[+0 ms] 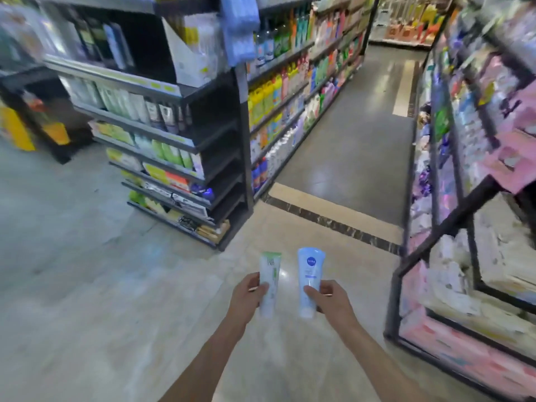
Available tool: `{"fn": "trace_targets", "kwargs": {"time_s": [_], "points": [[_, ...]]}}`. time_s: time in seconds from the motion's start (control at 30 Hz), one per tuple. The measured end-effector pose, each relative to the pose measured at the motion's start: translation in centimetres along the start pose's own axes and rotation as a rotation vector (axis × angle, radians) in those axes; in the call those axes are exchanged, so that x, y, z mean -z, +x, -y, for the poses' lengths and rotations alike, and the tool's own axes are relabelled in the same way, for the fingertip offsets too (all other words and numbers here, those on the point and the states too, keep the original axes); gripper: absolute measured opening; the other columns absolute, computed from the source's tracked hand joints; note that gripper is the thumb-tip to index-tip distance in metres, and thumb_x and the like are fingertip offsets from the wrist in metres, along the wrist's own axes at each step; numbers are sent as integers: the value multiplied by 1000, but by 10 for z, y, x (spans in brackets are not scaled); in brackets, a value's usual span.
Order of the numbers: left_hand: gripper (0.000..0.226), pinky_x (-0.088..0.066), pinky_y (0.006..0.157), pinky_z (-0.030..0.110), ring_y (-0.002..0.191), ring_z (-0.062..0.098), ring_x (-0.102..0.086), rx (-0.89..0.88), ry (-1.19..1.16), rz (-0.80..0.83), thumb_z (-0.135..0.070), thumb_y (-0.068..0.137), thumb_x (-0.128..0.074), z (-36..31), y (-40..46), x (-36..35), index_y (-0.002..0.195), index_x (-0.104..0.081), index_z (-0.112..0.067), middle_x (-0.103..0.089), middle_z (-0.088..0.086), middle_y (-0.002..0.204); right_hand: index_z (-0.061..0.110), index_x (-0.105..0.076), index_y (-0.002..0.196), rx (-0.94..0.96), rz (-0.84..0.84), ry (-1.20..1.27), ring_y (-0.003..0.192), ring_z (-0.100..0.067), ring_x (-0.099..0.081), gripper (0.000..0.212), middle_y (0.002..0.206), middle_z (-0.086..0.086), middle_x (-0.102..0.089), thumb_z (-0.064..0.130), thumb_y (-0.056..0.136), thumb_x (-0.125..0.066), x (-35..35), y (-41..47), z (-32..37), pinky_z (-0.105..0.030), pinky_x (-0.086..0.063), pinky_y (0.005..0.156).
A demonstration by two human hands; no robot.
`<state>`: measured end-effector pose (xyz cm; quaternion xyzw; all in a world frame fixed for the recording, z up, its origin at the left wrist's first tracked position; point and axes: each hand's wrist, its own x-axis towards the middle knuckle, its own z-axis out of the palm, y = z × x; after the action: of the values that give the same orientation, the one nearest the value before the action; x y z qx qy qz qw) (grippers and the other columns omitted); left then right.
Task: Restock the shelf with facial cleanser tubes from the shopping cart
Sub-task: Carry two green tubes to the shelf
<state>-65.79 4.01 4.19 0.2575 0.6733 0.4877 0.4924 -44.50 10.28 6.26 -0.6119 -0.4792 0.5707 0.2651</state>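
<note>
My left hand grips a white tube with a green end, held upright over the floor. My right hand grips a pale blue tube with a round dark blue logo, also upright, right beside the first. The end-cap shelf with rows of cleanser tubes and boxes stands ahead to the left, well beyond my hands. No shopping cart shows in this view.
An aisle runs ahead between a long shelf of coloured bottles and a black-framed rack of pink and white packs on the right. Pale tiled floor spreads to the left. A yellow and black display stands far left.
</note>
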Motion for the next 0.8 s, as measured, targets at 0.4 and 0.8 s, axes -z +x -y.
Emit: {"fn": "trace_targets", "kwargs": {"time_s": [0.4, 0.8], "points": [[25, -60, 82, 45, 97, 28, -73, -101, -108, -389, -12, 97, -68, -41, 66, 243, 122, -68, -12, -75, 4, 110, 11, -63, 100, 196, 380, -158, 82, -19, -69, 23, 95, -6, -67, 19, 87, -81, -275, 68, 125, -41, -60, 78], [19, -58, 93, 51, 100, 27, -73, -166, -161, -588, -9, 96, -68, -134, 194, 425, 114, -70, -16, -77, 0, 106, 8, -68, 104, 284, 607, -197, 79, -10, -75, 25, 97, -4, -77, 16, 85, -82, -507, 183, 259, -24, -58, 65]]}}
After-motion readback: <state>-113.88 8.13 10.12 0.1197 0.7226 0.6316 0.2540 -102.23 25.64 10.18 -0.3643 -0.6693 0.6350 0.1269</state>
